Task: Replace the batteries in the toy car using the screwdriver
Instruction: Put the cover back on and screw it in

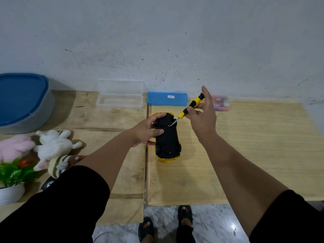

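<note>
Pinching the yellow-and-black screwdriver [190, 106] in the right hand [203, 118], thumb and curled fingers round the handle, index finger sticking straight up. Slanting the tool down and leftward, its metal tip meeting the black underside of the toy car [167, 137]. Gripping that car with the left hand [147, 133], fingers curled over the far end, thumb lying across the underside. Lying upside down on the wooden table [236, 155], yellow body showing at both ends. Sitting along the wall beyond: an open clear plastic case [119, 94], a blue case [167, 99], a pink box [221, 103]. Resting far left: a blue-lidded container [22, 100], plush toys [52, 146], a potted plant [12, 174].
</note>
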